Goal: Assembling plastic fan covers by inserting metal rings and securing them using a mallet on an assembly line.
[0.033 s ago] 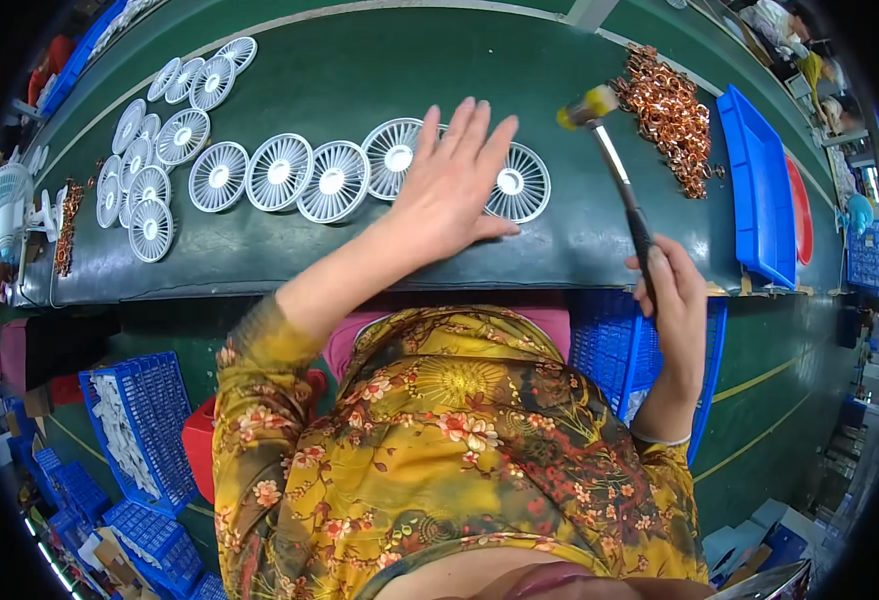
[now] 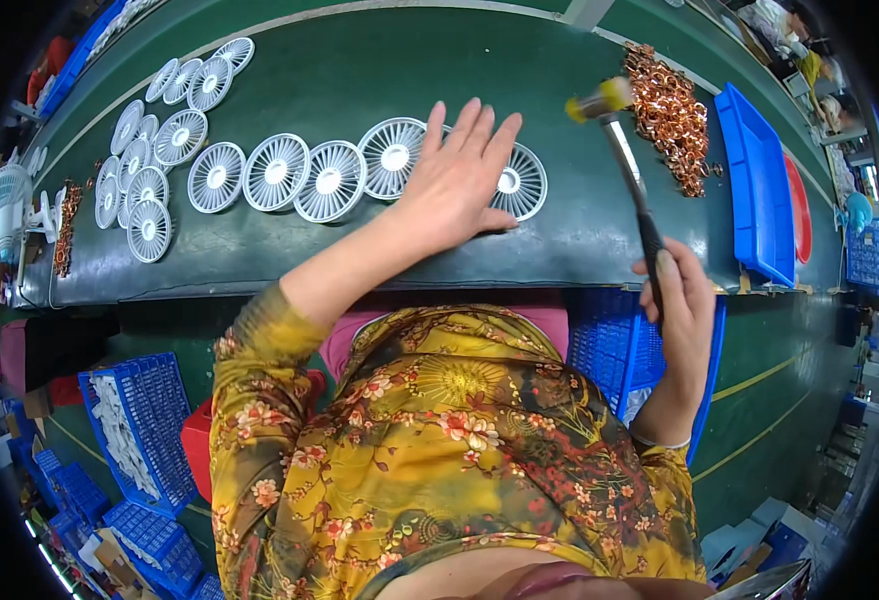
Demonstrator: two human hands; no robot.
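My left hand (image 2: 451, 190) lies with fingers spread over the right end of a row of white spoked plastic discs (image 2: 330, 181). It partly covers the rightmost disc (image 2: 525, 182) and the edge of the disc (image 2: 393, 157) to its left. In my right hand (image 2: 685, 290) is a mallet (image 2: 627, 160) with a dark grip, a metal shaft and a yellowish head, its fingers wrapped round the grip. The mallet head is raised above the green table (image 2: 579, 240), beside a heap of copper-coloured rings (image 2: 671, 120).
More white discs (image 2: 149, 233) lie in overlapping groups at the left. A blue tray (image 2: 754, 190) and a red container (image 2: 799, 210) stand at the right. Below the table edge are blue crates (image 2: 184, 430) and a red stool (image 2: 197, 440). A white fan (image 2: 7, 195) is at far left.
The mallet and my right hand have shifted slightly to the right. My left hand stays spread in nearly the same place, and the discs nearest it appear a touch further left.
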